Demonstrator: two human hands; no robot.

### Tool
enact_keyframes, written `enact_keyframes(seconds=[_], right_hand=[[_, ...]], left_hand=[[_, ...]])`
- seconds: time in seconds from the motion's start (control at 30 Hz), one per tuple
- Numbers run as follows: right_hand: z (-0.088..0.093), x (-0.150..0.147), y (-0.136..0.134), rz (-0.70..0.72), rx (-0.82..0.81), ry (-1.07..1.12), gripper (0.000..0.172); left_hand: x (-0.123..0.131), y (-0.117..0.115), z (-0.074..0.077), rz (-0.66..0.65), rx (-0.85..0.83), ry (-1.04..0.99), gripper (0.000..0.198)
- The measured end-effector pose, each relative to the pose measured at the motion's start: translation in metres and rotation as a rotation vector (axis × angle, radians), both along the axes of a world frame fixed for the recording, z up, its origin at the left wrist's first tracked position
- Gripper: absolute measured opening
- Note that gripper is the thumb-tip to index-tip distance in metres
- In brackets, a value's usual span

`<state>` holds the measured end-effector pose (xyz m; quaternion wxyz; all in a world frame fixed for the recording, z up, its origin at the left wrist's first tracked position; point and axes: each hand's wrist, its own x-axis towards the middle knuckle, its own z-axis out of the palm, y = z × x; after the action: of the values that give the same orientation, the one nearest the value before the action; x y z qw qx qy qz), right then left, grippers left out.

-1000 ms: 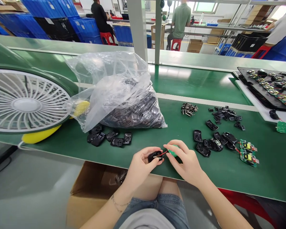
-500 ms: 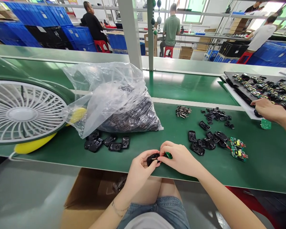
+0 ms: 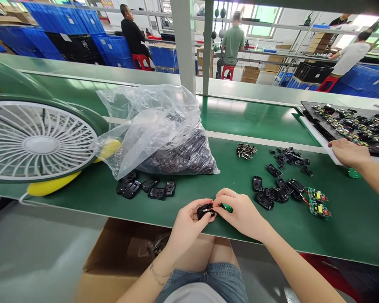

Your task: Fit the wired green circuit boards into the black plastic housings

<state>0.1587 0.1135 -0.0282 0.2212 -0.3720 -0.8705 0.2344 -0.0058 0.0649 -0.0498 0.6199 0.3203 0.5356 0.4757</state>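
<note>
My left hand [image 3: 186,225] grips a small black plastic shell [image 3: 206,210] at the near edge of the green table [image 3: 240,235]. My right hand [image 3: 241,212] pinches a small green circuit board [image 3: 227,207] joined to the shell by a red wire. Both hands touch over the shell. Several more black shells [image 3: 276,191] lie to the right, beside two green circuit boards [image 3: 317,204].
A clear plastic bag of black parts [image 3: 164,134] stands at the left, loose shells [image 3: 147,187] before it. A white fan [image 3: 38,143] sits far left. Another person's hand [image 3: 349,152] rests by a black tray of boards [image 3: 350,122]. A cardboard box [image 3: 120,261] is below.
My hands have closed together, bringing the green board against the shell. The other person's hand came in at the right by the tray. The view shifted slightly.
</note>
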Motion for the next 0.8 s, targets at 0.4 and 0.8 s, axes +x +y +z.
enact_keyframes(seconds=[0.4, 0.8], right_hand=[[-0.004, 0.004, 0.002, 0.118, 0.327, -0.118, 0.031], [-0.017, 0.004, 0.0, 0.127, 0.494, -0.07, 0.031]], left_hand=[[-0.001, 0.002, 0.0, -0.007, -0.031, -0.051, 0.035], [-0.003, 0.002, -0.003, -0.038, -0.035, -0.084, 0.036]])
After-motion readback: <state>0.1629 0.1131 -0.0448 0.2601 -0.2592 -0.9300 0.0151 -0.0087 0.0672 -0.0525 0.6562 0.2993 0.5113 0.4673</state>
